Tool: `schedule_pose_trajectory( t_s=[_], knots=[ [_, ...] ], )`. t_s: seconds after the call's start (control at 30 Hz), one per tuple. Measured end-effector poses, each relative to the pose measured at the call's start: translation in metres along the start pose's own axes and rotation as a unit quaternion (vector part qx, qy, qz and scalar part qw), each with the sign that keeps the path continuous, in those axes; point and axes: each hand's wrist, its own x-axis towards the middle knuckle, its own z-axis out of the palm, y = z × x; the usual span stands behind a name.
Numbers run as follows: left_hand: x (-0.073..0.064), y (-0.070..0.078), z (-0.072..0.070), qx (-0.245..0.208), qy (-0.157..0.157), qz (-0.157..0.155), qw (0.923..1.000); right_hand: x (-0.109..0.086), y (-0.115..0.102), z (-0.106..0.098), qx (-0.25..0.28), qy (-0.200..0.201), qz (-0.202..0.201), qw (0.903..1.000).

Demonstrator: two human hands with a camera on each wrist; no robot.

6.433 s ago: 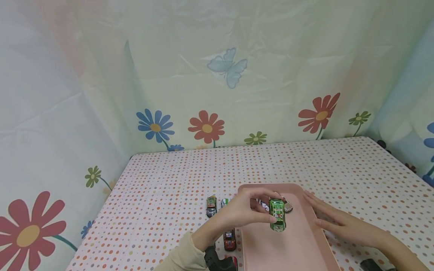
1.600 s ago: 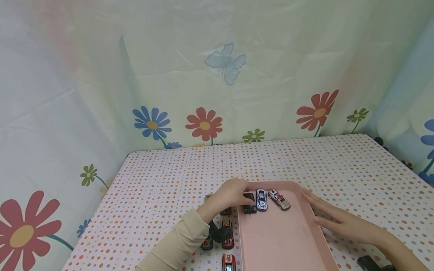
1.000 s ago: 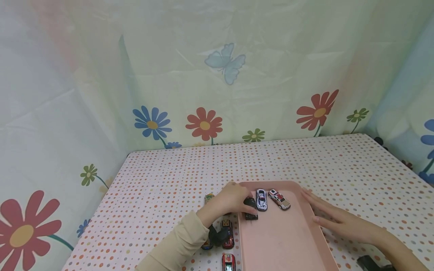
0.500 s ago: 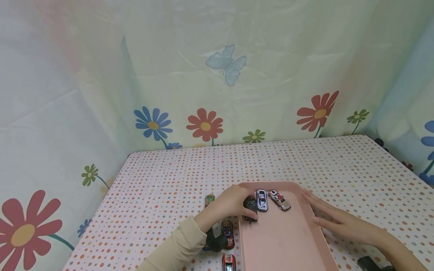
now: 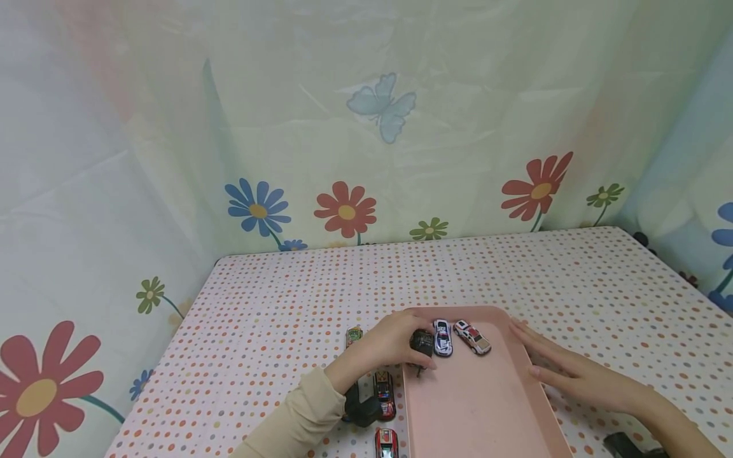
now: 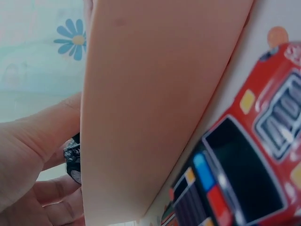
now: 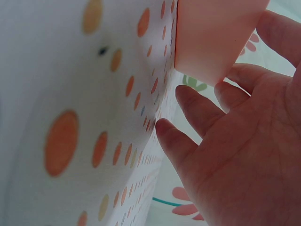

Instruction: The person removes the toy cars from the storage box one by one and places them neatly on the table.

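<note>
My left hand (image 5: 392, 343) reaches over the left rim of the pink tray (image 5: 475, 407). Its thumb and fingers pinch a small black toy car (image 5: 422, 342) in the far left corner. A thin dark bit sticks out at the car's near end. In the left wrist view, the tray wall hides most of this black car (image 6: 72, 157). Close to its right stands a white and blue toy car (image 5: 443, 338), then a white, red and tan one (image 5: 473, 337) set at an angle. My right hand (image 5: 584, 378), fingers extended, rests against the tray's right side.
Left of the tray, toy cars stand on the dotted tablecloth (image 5: 286, 318): a green and yellow one (image 5: 354, 335), a dark red one (image 5: 384, 395) and a red one (image 5: 387, 443). My left forearm and black wrist camera (image 5: 363, 408) partly cover this area.
Earlier my left hand held a green toy car over the tray; later it is at the black one in the corner. The black car has shifted slightly toward me. My right hand has stayed put.
</note>
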Motion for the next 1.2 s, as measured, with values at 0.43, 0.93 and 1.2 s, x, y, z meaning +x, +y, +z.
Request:
schedule_pose_trajectory(
  t_s=[0.43,0.93,1.2],
  knots=[
    [0.000,-0.005,-0.001,-0.148,0.032,-0.018,0.9883,-0.001,-0.002,0.000,-0.030,0.010,0.002,0.9995],
    [-0.007,-0.004,-0.007,-0.287,0.055,-0.074,0.9535,0.001,-0.004,-0.001,-0.002,0.004,0.003,1.0000],
    [-0.017,-0.008,-0.013,-0.296,0.062,-0.086,0.9493,0.000,-0.004,-0.001,-0.014,0.003,0.002,0.9999]
  ],
)
